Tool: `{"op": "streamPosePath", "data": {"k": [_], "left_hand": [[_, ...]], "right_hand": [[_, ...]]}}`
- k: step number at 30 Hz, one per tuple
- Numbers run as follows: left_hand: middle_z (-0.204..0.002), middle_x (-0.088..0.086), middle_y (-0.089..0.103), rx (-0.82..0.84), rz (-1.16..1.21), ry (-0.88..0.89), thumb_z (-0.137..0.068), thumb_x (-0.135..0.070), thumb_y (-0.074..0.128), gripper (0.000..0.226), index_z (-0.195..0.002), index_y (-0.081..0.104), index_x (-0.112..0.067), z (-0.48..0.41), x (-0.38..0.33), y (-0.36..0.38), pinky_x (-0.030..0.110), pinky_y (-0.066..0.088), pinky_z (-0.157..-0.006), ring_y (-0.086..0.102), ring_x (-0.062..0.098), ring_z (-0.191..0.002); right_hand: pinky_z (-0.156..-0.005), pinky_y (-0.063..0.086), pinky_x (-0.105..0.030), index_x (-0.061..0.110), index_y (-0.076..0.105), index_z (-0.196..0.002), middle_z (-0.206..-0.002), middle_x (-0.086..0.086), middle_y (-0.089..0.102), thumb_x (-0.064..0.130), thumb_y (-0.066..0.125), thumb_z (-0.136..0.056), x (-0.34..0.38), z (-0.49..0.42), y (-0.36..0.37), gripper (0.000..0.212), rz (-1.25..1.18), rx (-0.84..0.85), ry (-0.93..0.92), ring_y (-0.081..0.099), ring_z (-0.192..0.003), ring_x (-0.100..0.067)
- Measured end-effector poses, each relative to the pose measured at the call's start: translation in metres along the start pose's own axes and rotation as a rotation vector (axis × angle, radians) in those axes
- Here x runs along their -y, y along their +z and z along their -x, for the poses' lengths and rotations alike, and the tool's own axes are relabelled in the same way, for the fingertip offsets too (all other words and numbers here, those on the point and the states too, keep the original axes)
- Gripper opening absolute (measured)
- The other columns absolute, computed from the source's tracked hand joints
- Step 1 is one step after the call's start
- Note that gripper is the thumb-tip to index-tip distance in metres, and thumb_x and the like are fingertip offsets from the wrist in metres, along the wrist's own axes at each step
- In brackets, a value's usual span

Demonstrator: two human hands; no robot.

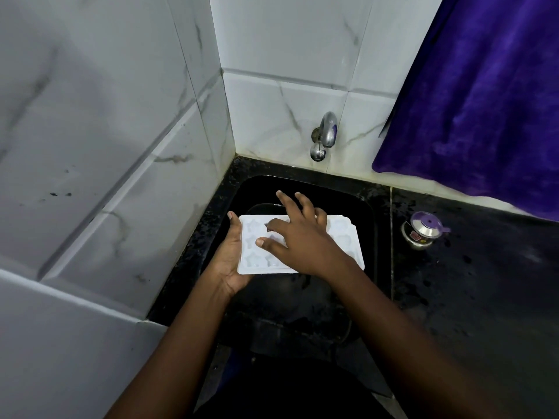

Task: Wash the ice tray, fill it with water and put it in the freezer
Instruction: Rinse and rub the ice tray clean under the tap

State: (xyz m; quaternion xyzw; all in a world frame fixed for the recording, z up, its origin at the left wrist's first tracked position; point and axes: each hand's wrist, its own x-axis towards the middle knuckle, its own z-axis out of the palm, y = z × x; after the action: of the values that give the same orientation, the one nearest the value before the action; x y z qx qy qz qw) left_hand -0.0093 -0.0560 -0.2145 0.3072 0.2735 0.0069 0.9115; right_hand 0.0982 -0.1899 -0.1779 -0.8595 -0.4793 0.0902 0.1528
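Grey-white marbled wall tiles point(90, 116) on two sides, meeting in a corner at the back. To the right, a hanging purple cloth point(484, 101), its lower edge just above the black speckled table point(469, 282).

Set into the table's back left corner, a black sink point(370, 225). Inside it, under the tray, a dark rounded shape too dim to name.

Over the sink, lifted off its bottom, a white ice tray point(254, 258). Cells facing up, star-shaped, in rows. Whether wet or dry, cannot tell. Long axis running left to right across the view, the right end slightly nearer the camera. Left short end toward the tiled side wall, right short end toward the open table.

At that left short end, the left hand point(231, 255). Palm under the near corner, thumb hooked over the far corner, gripping the edge. Fingers hidden beneath the tray.

On top of the tray, the right hand point(302, 240). Fingers straight and spread wide, lying flat across the cells, nothing grasped. Thumb pointing left over the middle row, fingertips reaching past the tray's far edge.

On the back wall above the sink, a chrome tap point(325, 136), spout down.

On the table right of the sink, well apart from the tray, a small steel pot point(423, 229) closed by a purple lid.
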Motion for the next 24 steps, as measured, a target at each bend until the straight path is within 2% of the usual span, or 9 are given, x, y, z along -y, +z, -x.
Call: {"op": "streamPosePath", "data": {"k": [3, 8, 14, 19, 24], "left_hand": [[-0.135, 0.027, 0.07, -0.012, 0.013, 0.005, -0.089, -0.091, 0.032, 0.102, -0.127, 0.078, -0.007, 0.002, 0.001, 0.0, 0.052, 0.065, -0.084, 0.073, 0.041, -0.118], [-0.138, 0.028, 0.068, -0.018, 0.016, 0.013, -0.091, -0.089, 0.031, 0.101, -0.132, 0.072, -0.006, 0.004, 0.003, 0.007, 0.054, 0.065, -0.086, 0.072, 0.041, -0.121], [-0.132, 0.025, 0.072, -0.022, -0.01, 0.026, -0.091, -0.09, 0.027, 0.101, -0.116, 0.083, -0.01, 0.005, 0.004, 0.004, 0.049, 0.065, -0.081, 0.075, 0.038, -0.115], [-0.134, 0.022, 0.072, -0.005, 0.006, 0.037, -0.091, -0.089, 0.028, 0.098, -0.122, 0.081, -0.012, 0.007, 0.004, 0.0, 0.05, 0.065, -0.083, 0.073, 0.038, -0.119], [-0.136, 0.026, 0.069, 0.006, 0.003, 0.037, -0.091, -0.089, 0.029, 0.102, -0.127, 0.077, -0.008, 0.009, 0.003, -0.001, 0.052, 0.065, -0.083, 0.073, 0.04, -0.12]], "right_hand": [[-0.12, 0.005, -0.056, 0.04, 0.069, -0.128, -0.177, 0.004, 0.005, 0.077, 0.037, -0.096, -0.001, 0.004, -0.002, 0.058, -0.006, -0.026, -0.012, -0.008, -0.16, -0.026], [-0.12, 0.007, -0.056, 0.037, 0.071, -0.127, -0.177, 0.002, 0.008, 0.07, 0.043, -0.101, 0.0, 0.006, -0.004, 0.05, 0.013, -0.064, 0.008, -0.006, -0.161, -0.028], [-0.121, 0.006, -0.057, 0.037, 0.069, -0.13, -0.177, 0.004, 0.006, 0.071, 0.04, -0.102, 0.001, 0.011, -0.004, 0.053, -0.003, -0.029, -0.002, -0.01, -0.16, -0.025], [-0.12, 0.009, -0.055, 0.037, 0.065, -0.12, -0.176, 0.002, 0.01, 0.066, 0.044, -0.102, 0.001, 0.012, -0.006, 0.041, -0.015, -0.091, 0.005, -0.005, -0.16, -0.025], [-0.119, 0.005, -0.054, 0.04, 0.067, -0.13, -0.176, 0.002, 0.007, 0.069, 0.041, -0.103, 0.003, 0.01, -0.005, 0.048, 0.006, -0.029, -0.001, -0.008, -0.16, -0.025]]}}
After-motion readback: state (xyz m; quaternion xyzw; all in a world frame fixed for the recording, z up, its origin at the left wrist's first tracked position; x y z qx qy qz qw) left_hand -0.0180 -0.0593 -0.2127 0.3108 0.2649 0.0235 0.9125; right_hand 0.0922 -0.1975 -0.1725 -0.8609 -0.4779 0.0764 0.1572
